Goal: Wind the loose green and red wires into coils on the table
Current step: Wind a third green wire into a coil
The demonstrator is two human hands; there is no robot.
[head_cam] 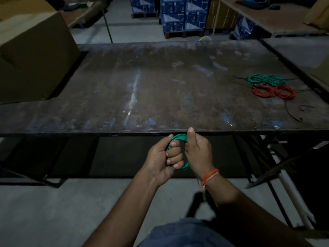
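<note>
A green wire coil (pixel 178 139) sits between both hands, held in the air just in front of the near edge of the tabletop (pixel 160 90) and below its level. The left hand (pixel 163 157) has its fingers curled round the coil's left side; the right hand (pixel 198 152) grips the right side, thumb pointing up at the tabletop edge, an orange thread band (pixel 209 176) on its wrist. Well ahead of the right hand and off to its right lie green coils (pixel 266 79) and, just nearer, red coils (pixel 274 91), with thin black ties (pixel 293 114) beside them. A cardboard box (pixel 33 56) stands far ahead to the left of the left hand.
</note>
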